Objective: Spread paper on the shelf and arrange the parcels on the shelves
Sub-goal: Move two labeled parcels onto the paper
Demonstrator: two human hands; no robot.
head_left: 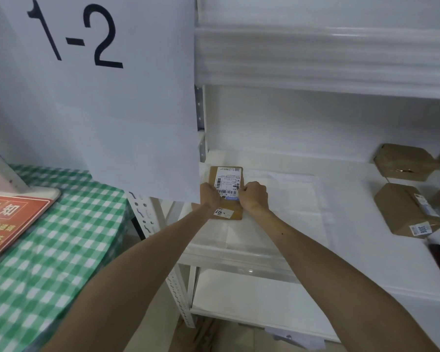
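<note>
A brown cardboard parcel (226, 174) with a white shipping label lies flat at the left end of the white shelf (353, 255), on a sheet of white paper (285, 199). My left hand (209, 196) grips its left edge. On the opposite edge my right hand (254, 195) grips the parcel, fingers curled over the label. A small sticker reading 07 sits on the parcel's near end. Two more brown parcels (404, 161) (407, 212) lie at the right of the same shelf.
A large white sheet marked 1-2 (99, 85) hangs over the shelf's left post. A table with a green checked cloth (48, 262) and a red sign (8, 219) stands at the left. A lower shelf (252, 301) shows below, an upper shelf edge (315, 59) above.
</note>
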